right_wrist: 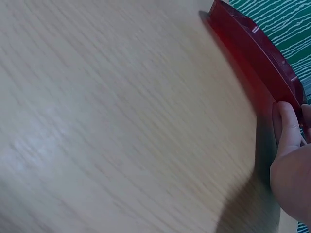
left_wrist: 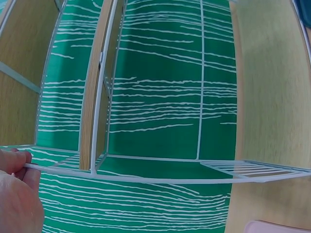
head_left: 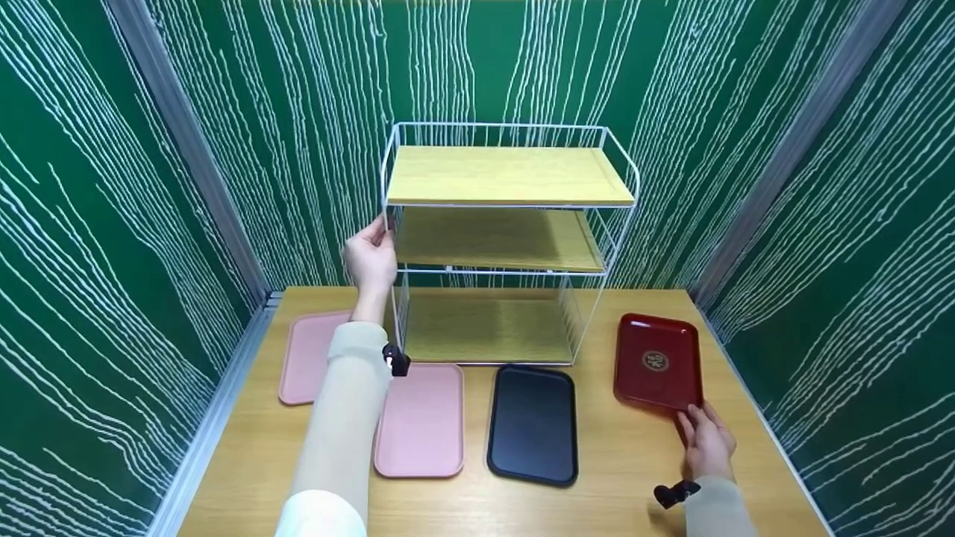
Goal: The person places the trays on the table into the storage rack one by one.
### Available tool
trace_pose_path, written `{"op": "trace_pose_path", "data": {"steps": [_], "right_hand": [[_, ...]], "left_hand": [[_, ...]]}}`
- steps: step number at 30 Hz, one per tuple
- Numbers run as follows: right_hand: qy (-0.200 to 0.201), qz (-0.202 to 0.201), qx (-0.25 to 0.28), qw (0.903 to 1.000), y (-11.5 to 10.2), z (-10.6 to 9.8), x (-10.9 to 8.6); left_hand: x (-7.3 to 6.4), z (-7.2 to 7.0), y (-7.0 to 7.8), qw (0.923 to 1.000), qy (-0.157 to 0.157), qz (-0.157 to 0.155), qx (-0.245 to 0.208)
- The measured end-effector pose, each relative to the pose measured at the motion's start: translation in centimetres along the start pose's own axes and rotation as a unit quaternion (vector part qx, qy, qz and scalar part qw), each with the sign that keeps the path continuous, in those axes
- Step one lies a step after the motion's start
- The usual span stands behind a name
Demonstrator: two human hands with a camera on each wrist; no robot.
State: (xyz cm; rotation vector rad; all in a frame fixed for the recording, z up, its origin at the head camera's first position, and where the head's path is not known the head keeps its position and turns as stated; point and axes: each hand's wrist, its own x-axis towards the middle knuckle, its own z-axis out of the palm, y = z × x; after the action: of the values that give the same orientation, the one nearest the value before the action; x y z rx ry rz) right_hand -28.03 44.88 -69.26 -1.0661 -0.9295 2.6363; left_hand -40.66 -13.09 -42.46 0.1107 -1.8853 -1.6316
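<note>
My left hand (head_left: 371,261) grips the white wire upright at the left side of a three-tier shelf rack (head_left: 515,175) with wooden boards. In the left wrist view, the thumb and fingers (left_wrist: 18,158) pinch that wire. At the right, a dark red tray (head_left: 656,335) with a round gold emblem is held at its near right corner by my right hand (head_left: 709,440). The right wrist view shows the fingers (right_wrist: 289,126) at the tray's edge, and a red reflection and shadow lie on the wood beside its side wall (right_wrist: 252,53).
A black tray (head_left: 533,425) and a pink tray (head_left: 420,421) lie in front of the rack. Another pink tray (head_left: 310,358) lies to the left, partly hidden by my left arm. Green walls with white streaks enclose the wooden table (head_left: 597,492) at the back and sides.
</note>
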Motion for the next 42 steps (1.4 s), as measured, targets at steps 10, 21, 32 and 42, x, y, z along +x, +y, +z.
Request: {"op": "trace_pose_path", "data": {"steps": [10,21,32,42], "right_hand": [[-0.011,0.001,0.03,0.9995,-1.1,1.8,-1.5],[-0.024,-0.028,0.076,0.9964,-2.3,4.2,-1.9],[-0.045,-0.042,0.102,0.9929,-3.5,5.6,-3.5],[-0.081,-0.054,0.112,0.989,-5.1,7.0,-5.0]], "left_hand": [[-0.1,-0.3,-0.3,1.0,-0.006,-0.003,-0.003],[0.0,-0.2,-0.4,0.9999,0.007,0.009,-0.008],[0.0,-0.2,-0.3,0.9999,0.007,0.007,-0.011],[0.1,0.1,-0.1,0.9999,-0.002,0.003,-0.012]]}}
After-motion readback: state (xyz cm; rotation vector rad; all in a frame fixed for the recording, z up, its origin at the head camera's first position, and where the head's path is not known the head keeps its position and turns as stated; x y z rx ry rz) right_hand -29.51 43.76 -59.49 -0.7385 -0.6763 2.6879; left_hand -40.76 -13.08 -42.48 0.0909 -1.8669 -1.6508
